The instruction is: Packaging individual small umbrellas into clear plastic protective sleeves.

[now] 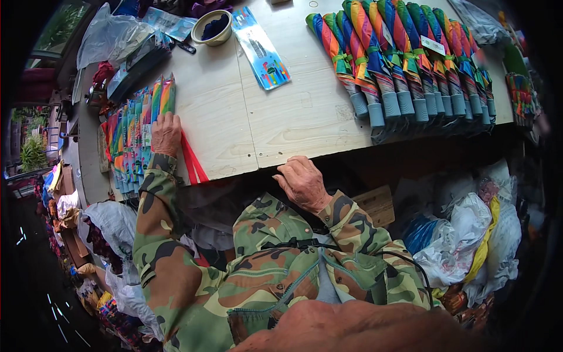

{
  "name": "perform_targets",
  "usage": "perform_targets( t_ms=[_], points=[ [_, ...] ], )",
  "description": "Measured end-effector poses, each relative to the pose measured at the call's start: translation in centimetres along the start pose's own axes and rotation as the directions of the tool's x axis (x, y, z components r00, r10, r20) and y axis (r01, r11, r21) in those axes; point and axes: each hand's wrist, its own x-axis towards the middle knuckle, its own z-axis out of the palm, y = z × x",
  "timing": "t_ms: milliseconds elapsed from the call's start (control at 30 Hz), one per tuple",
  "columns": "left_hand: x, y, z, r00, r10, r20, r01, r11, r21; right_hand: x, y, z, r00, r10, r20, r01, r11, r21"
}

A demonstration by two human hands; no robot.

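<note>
My left hand (167, 134) is at the near end of the rightmost folded umbrella (168, 97) in a row of sleeved ones, its fingers closed on that umbrella. Beside it, several more umbrellas in clear printed sleeves (132, 132) stand packed side by side at the table's left edge. A red strap (192, 155) hangs over the front edge, just right of this hand. At the middle of the front edge is my right hand (304, 183), fingers curled inward; its palm side is hidden, so what it may hold does not show.
Several rainbow umbrellas with grey-blue handles (407, 104) lie in a row on the right of the table (217, 126). Farther back are a flat printed sleeve (262, 50) and a bowl (212, 27) with dark contents. Stuffed plastic bags (457, 232) crowd below the table at right.
</note>
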Motion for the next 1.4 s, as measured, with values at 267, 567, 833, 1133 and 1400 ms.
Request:
perform_targets(
  t_ms=[267,567,833,1133,1400],
  points=[
    [2.4,-4.5,7.3,0.980,-0.197,-0.029,0.199,0.978,0.058,3.4,2.0,-5.4,0.961,-0.057,-0.271,-0.009,0.972,-0.233],
    [5.7,3.8,-2.7,0.985,-0.109,-0.136,0.115,0.993,0.033,7.1,10.2,-15.8,0.897,0.140,-0.418,-0.418,0.571,-0.706],
    [6.1,14.7,-12.5,0.973,-0.047,-0.227,-0.077,0.858,-0.508,8.1,11.0,-16.6,0.861,0.141,-0.488,-0.409,0.763,-0.501],
    [5.1,25.6,-18.7,0.940,0.311,0.142,0.341,-0.850,-0.401,0.6,-1.4,-10.2,0.763,0.643,-0.075,-0.281,0.433,0.856],
    [1.2,25.2,-19.0,0.837,0.326,0.440,0.523,-0.714,-0.465,1.3,1.2,-9.6,0.815,0.539,-0.215,-0.395,0.787,0.474]
  ],
)
